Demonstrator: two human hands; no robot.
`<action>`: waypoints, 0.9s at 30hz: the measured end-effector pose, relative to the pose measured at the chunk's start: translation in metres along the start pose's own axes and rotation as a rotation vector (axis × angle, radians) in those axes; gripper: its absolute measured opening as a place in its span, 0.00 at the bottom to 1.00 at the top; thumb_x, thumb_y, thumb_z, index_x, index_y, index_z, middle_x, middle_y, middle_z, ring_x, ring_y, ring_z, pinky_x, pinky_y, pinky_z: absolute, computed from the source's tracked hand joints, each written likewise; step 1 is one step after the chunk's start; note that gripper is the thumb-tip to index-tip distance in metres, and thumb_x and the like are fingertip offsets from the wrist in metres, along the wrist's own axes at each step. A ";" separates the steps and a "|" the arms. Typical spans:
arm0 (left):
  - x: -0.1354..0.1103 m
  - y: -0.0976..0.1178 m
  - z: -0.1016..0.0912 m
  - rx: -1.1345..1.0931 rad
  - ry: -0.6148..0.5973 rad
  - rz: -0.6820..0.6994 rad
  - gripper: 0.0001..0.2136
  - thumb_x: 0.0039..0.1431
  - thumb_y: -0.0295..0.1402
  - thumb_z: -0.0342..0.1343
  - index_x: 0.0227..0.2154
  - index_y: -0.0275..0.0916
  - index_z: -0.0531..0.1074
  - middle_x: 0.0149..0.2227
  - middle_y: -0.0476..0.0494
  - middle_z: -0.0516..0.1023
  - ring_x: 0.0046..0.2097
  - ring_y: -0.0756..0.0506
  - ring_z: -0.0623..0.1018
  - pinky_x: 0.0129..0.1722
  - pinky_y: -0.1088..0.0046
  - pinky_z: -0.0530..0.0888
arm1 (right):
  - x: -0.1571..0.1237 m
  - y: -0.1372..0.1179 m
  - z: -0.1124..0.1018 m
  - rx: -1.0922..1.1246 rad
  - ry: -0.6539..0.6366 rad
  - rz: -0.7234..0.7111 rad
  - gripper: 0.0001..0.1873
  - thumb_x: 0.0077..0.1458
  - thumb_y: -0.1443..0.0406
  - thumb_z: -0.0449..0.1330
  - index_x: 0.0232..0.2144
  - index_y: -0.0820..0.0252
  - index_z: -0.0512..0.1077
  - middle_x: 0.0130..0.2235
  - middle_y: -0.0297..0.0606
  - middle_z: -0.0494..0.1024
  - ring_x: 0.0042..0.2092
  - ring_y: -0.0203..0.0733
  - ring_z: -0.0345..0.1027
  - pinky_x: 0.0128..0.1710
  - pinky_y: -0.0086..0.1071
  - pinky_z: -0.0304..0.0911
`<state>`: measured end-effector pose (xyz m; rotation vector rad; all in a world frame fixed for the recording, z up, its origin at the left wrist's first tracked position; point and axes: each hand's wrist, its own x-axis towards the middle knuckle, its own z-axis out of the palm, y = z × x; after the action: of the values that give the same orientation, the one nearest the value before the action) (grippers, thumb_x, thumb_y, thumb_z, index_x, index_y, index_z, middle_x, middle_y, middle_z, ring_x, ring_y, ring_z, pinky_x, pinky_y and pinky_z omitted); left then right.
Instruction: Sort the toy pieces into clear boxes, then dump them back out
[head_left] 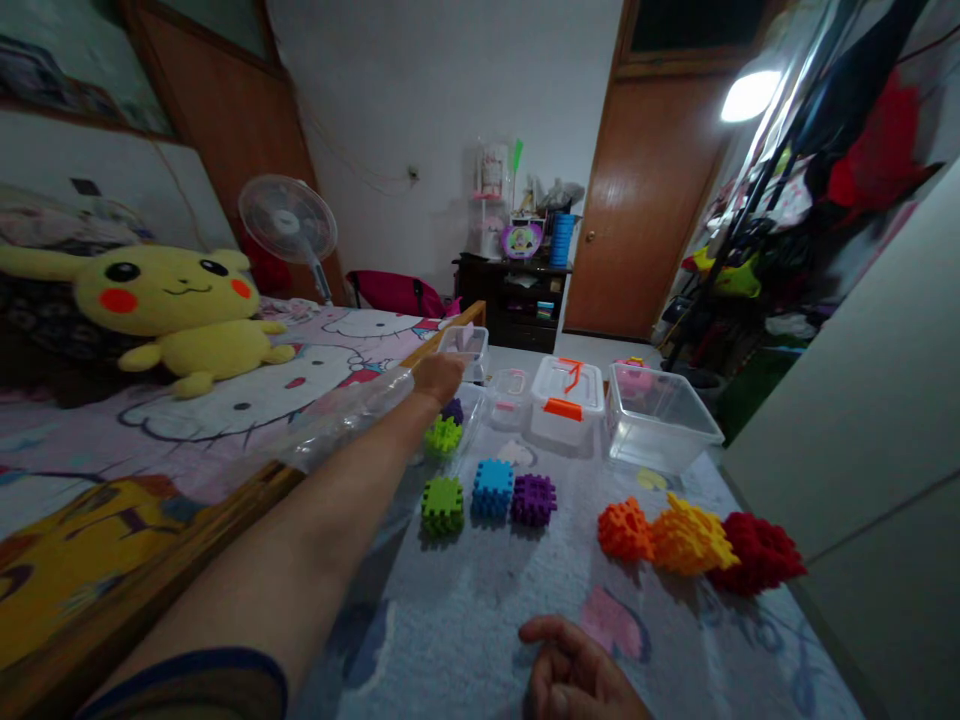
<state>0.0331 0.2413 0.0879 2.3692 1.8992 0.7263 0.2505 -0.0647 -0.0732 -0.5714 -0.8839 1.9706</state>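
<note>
My left hand (pixel 440 377) reaches far forward to a clear plastic box (pixel 475 350) with something pale pink in it. It appears to touch the near side, though its fingers are blurred and partly hidden. Close below that hand, light green blocks (pixel 444 436) and a dark purple block (pixel 453 410) lie in a clear tray. At the bottom edge, my right hand (pixel 574 668) is empty, index finger stretched and the others loosely bent. Between the hands stand a green block cube (pixel 442 507), a blue cube (pixel 493 489) and a purple cube (pixel 534 500).
Orange (pixel 625 530), yellow (pixel 691 535) and dark red block shapes (pixel 759 555) sit at the right. Behind are a small clear container (pixel 511 398), a white-lidded box (pixel 568 400) and a large clear bin (pixel 660 425). A wooden rail (pixel 142 560) edges the left side.
</note>
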 end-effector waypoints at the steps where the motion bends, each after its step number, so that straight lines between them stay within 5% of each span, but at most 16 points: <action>1: -0.005 0.003 -0.009 0.057 0.025 0.048 0.11 0.60 0.29 0.51 0.41 0.36 0.77 0.42 0.34 0.80 0.52 0.34 0.76 0.51 0.60 0.68 | 0.000 0.001 0.000 0.007 0.005 -0.002 0.28 0.43 0.57 0.74 0.45 0.58 0.71 0.24 0.28 0.72 0.21 0.28 0.60 0.21 0.23 0.50; 8: -0.063 0.032 -0.062 0.221 0.202 0.297 0.12 0.61 0.28 0.50 0.45 0.36 0.76 0.44 0.35 0.81 0.47 0.37 0.78 0.47 0.60 0.71 | -0.003 0.005 0.005 0.062 0.039 0.003 0.26 0.44 0.60 0.73 0.45 0.58 0.70 0.25 0.27 0.73 0.18 0.27 0.61 0.16 0.22 0.58; 14: -0.143 0.053 -0.083 0.192 0.404 0.602 0.09 0.64 0.25 0.50 0.41 0.36 0.76 0.40 0.41 0.83 0.37 0.44 0.81 0.38 0.66 0.73 | -0.009 -0.009 0.024 0.036 0.110 -0.004 0.23 0.45 0.62 0.72 0.43 0.60 0.72 0.25 0.28 0.73 0.19 0.27 0.62 0.16 0.22 0.61; 21: -0.249 0.066 -0.068 0.080 0.312 0.797 0.12 0.69 0.28 0.43 0.40 0.37 0.74 0.40 0.44 0.83 0.36 0.47 0.80 0.34 0.70 0.71 | -0.014 -0.014 0.032 -0.078 0.225 -0.017 0.25 0.46 0.59 0.69 0.45 0.59 0.69 0.25 0.28 0.71 0.18 0.29 0.60 0.16 0.25 0.60; 24: -0.279 0.070 -0.057 0.076 0.249 0.786 0.14 0.70 0.27 0.41 0.39 0.37 0.73 0.37 0.44 0.82 0.32 0.48 0.79 0.31 0.69 0.70 | -0.019 -0.012 0.029 -0.276 0.362 -0.171 0.28 0.49 0.57 0.65 0.52 0.55 0.63 0.28 0.29 0.70 0.22 0.33 0.63 0.20 0.29 0.63; 27: -0.296 0.073 -0.048 0.115 0.173 0.755 0.13 0.68 0.25 0.42 0.38 0.37 0.73 0.35 0.44 0.81 0.31 0.47 0.78 0.30 0.69 0.70 | -0.025 -0.014 0.027 -0.695 0.581 -0.395 0.34 0.50 0.59 0.63 0.58 0.53 0.59 0.39 0.37 0.71 0.37 0.42 0.69 0.37 0.39 0.69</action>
<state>0.0377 -0.0647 0.0512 3.2037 1.0504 0.8780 0.2526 -0.0911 -0.0443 -1.1843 -1.1768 1.0198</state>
